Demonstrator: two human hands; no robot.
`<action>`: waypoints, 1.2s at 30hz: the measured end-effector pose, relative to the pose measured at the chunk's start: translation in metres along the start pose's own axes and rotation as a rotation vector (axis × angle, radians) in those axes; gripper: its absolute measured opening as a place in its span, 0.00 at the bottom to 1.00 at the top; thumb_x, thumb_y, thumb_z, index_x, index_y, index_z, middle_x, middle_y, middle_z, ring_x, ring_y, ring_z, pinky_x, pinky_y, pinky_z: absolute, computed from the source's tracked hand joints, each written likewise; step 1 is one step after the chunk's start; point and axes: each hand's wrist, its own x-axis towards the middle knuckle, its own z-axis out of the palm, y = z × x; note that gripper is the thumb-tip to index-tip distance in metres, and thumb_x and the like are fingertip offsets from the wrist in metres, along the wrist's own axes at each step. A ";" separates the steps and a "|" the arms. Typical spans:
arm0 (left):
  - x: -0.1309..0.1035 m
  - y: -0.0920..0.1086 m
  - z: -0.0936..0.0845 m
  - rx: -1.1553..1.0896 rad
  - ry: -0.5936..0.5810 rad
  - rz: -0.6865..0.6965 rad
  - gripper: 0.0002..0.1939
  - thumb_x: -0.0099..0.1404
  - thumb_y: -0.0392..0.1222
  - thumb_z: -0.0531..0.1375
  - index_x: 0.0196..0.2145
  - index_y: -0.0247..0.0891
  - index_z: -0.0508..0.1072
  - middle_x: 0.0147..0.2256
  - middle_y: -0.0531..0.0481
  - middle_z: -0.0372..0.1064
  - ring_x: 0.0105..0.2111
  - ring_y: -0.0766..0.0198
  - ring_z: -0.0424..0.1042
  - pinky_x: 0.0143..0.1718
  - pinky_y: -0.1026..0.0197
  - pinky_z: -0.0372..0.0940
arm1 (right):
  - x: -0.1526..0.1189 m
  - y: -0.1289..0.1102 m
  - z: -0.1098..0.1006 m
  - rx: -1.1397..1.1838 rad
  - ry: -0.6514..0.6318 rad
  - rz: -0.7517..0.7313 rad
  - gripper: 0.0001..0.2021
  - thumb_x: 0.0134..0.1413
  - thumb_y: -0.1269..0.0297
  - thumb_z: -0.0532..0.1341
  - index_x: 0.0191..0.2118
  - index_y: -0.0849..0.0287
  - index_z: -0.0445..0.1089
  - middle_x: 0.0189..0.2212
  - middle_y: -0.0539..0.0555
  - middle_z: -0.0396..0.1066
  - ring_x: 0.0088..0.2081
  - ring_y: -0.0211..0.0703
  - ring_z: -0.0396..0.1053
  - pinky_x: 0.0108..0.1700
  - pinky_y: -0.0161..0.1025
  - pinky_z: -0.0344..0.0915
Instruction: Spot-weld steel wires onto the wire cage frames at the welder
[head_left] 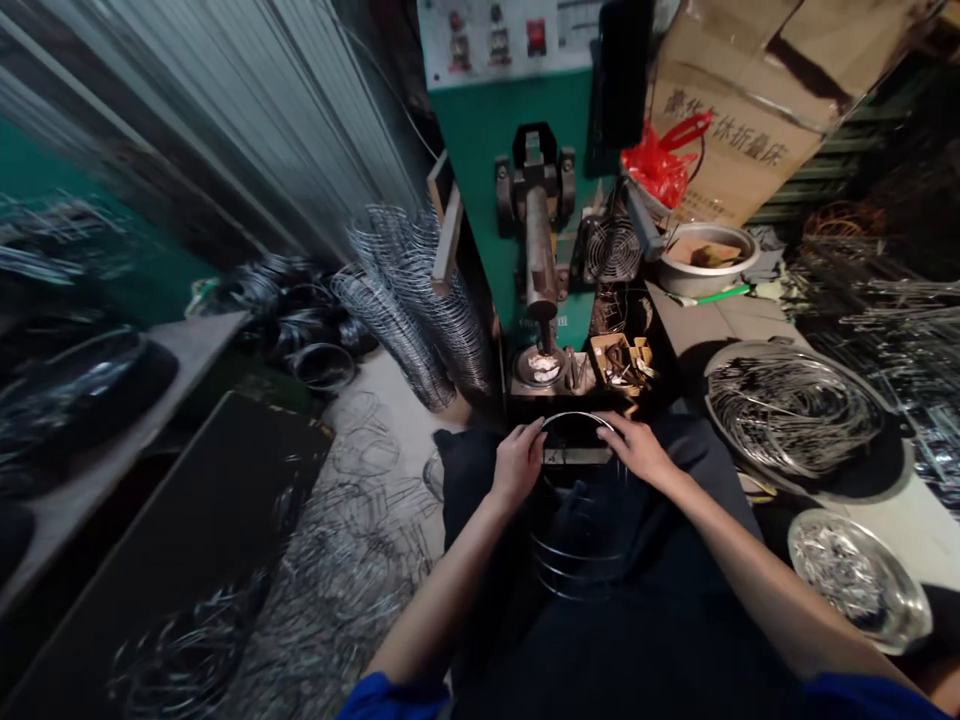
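Between my two hands is a thin wire ring [576,414], its upper arc curving in front of the machine's base. My left hand [519,462] pinches the ring at its left side, fingers closed. On the right side my right hand [634,446] grips it between thumb and fingers. Below, over my dark-clothed lap, more wire hoops [577,558] show faintly; whether they join the held ring I cannot tell. Just beyond my hands stands a green machine [480,190] with a thick metal arm [538,245] pointing down at a small round plate [540,366].
Left of the machine stand tall stacks of wire rings [405,300]. Loose wire [337,570] covers the floor. To the right are a round tray [712,380] of bent wire pieces, a metal bowl [911,610] of small shiny parts, a basin [705,278] and a cardboard box [720,160].
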 end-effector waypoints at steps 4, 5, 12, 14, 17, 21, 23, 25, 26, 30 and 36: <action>0.007 -0.003 -0.004 0.189 -0.009 0.115 0.16 0.71 0.39 0.54 0.53 0.37 0.74 0.45 0.39 0.77 0.41 0.56 0.77 0.46 0.55 0.69 | -0.002 0.004 -0.008 -0.121 0.107 -0.086 0.21 0.67 0.56 0.53 0.58 0.59 0.69 0.47 0.58 0.77 0.39 0.46 0.78 0.47 0.40 0.71; 0.013 -0.002 -0.006 0.221 -0.021 0.138 0.16 0.71 0.38 0.54 0.53 0.36 0.74 0.45 0.40 0.77 0.42 0.56 0.77 0.46 0.57 0.69 | 0.005 0.000 -0.013 -0.180 0.103 -0.106 0.21 0.66 0.57 0.53 0.58 0.60 0.70 0.47 0.59 0.77 0.43 0.48 0.77 0.49 0.41 0.70; 0.052 0.013 -0.023 0.341 -0.075 0.171 0.13 0.70 0.37 0.54 0.48 0.37 0.76 0.37 0.44 0.79 0.34 0.60 0.77 0.38 0.62 0.68 | 0.051 -0.032 -0.036 -0.477 0.006 -0.031 0.17 0.66 0.58 0.55 0.55 0.56 0.73 0.46 0.59 0.77 0.49 0.50 0.75 0.50 0.39 0.68; 0.058 0.014 -0.027 0.358 -0.083 0.173 0.12 0.70 0.36 0.55 0.46 0.37 0.77 0.35 0.45 0.79 0.33 0.61 0.77 0.37 0.64 0.67 | 0.056 -0.038 -0.038 -0.519 -0.019 -0.019 0.16 0.67 0.58 0.55 0.54 0.55 0.74 0.44 0.59 0.78 0.47 0.50 0.75 0.49 0.38 0.67; 0.066 0.011 -0.033 0.376 -0.075 0.198 0.11 0.69 0.36 0.55 0.44 0.36 0.77 0.34 0.45 0.78 0.32 0.61 0.76 0.35 0.65 0.65 | 0.065 -0.045 -0.041 -0.543 -0.036 -0.037 0.17 0.68 0.57 0.53 0.52 0.56 0.75 0.42 0.59 0.79 0.45 0.49 0.76 0.48 0.37 0.66; 0.077 0.009 -0.042 0.408 -0.070 0.224 0.11 0.69 0.36 0.54 0.40 0.35 0.77 0.32 0.45 0.77 0.29 0.62 0.74 0.33 0.65 0.62 | 0.082 -0.054 -0.045 -0.562 -0.053 -0.093 0.18 0.68 0.57 0.52 0.49 0.56 0.76 0.39 0.59 0.79 0.43 0.48 0.76 0.44 0.36 0.66; 0.081 0.010 -0.046 0.430 -0.068 0.230 0.11 0.69 0.35 0.53 0.39 0.35 0.76 0.30 0.45 0.76 0.29 0.63 0.73 0.32 0.65 0.61 | 0.090 -0.058 -0.046 -0.548 -0.050 -0.132 0.16 0.68 0.59 0.52 0.49 0.55 0.76 0.40 0.57 0.79 0.43 0.47 0.76 0.44 0.36 0.65; 0.085 0.011 -0.050 0.450 -0.059 0.230 0.11 0.69 0.34 0.53 0.37 0.35 0.76 0.29 0.46 0.75 0.28 0.63 0.72 0.32 0.65 0.60 | 0.096 -0.063 -0.047 -0.534 -0.043 -0.160 0.15 0.67 0.61 0.53 0.49 0.55 0.76 0.40 0.56 0.79 0.41 0.46 0.76 0.42 0.35 0.64; 0.086 0.012 -0.052 0.454 -0.053 0.228 0.11 0.69 0.34 0.53 0.36 0.35 0.75 0.29 0.46 0.75 0.28 0.63 0.72 0.32 0.64 0.60 | 0.098 -0.065 -0.047 -0.532 -0.039 -0.167 0.15 0.67 0.61 0.53 0.49 0.55 0.77 0.39 0.56 0.79 0.40 0.45 0.76 0.41 0.35 0.63; 0.089 0.016 -0.057 0.463 -0.027 0.219 0.11 0.69 0.33 0.52 0.36 0.35 0.75 0.29 0.45 0.74 0.29 0.62 0.72 0.32 0.63 0.59 | 0.106 -0.071 -0.047 -0.518 -0.031 -0.192 0.15 0.67 0.61 0.54 0.46 0.56 0.78 0.35 0.56 0.79 0.35 0.43 0.74 0.38 0.34 0.61; 0.094 0.019 -0.059 0.473 -0.028 0.192 0.12 0.68 0.32 0.51 0.34 0.35 0.74 0.27 0.46 0.73 0.28 0.62 0.71 0.31 0.63 0.59 | 0.116 -0.065 -0.046 -0.492 -0.031 -0.203 0.16 0.67 0.60 0.53 0.45 0.57 0.78 0.33 0.57 0.79 0.33 0.44 0.73 0.37 0.35 0.60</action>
